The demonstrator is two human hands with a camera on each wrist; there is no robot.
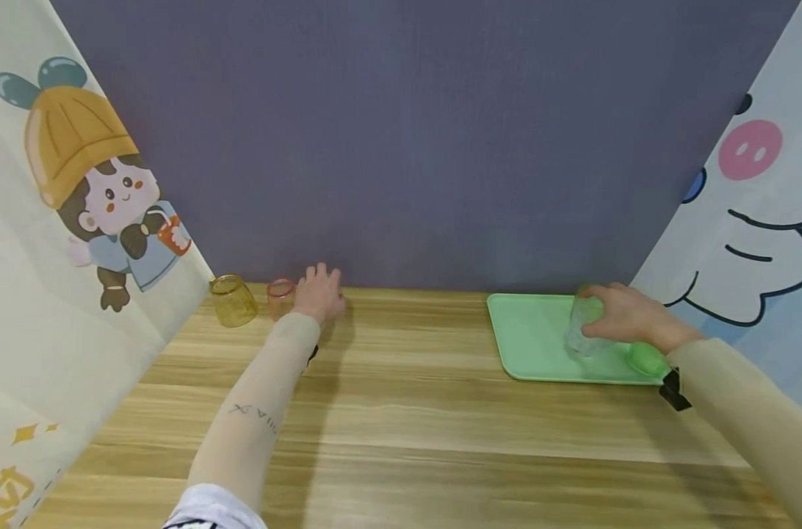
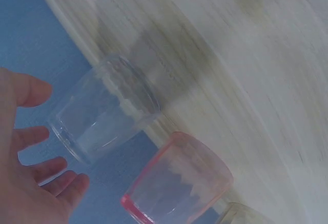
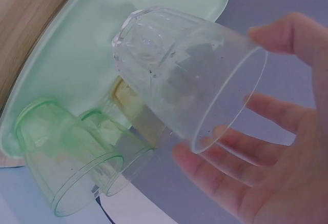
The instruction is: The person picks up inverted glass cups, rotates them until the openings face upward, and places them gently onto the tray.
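near edge: both forearms are reaching out over the wooden table [image 1: 401, 411], sleeves covering them to the wrist.

right, mid-distance: the right hand [image 1: 629, 316] is curling its fingers [image 3: 230, 137] round the rim of a clear cup [image 3: 179, 75], grasping it; the cup is tilting, its base toward the green tray [image 1: 526, 330]. whether the base is touching the tray cannot be told. two green cups [image 3: 66, 157] are standing upright on the tray just beside the clear one, on its near right side; something yellowish is showing behind them, too hidden to identify.

left, far: the left hand [image 1: 318, 294] is lying open, fingers relaxed, grasping nothing. a second clear cup [image 2: 102, 111] is standing just in front of its fingertips; contact cannot be told. a pink cup [image 2: 179, 180] is standing just left of that one, and an amber cup [image 1: 232, 300] farther left, near the cartoon curtain [image 1: 77, 220].

far: a grey-purple wall [image 1: 407, 132] is closing the table's back edge.
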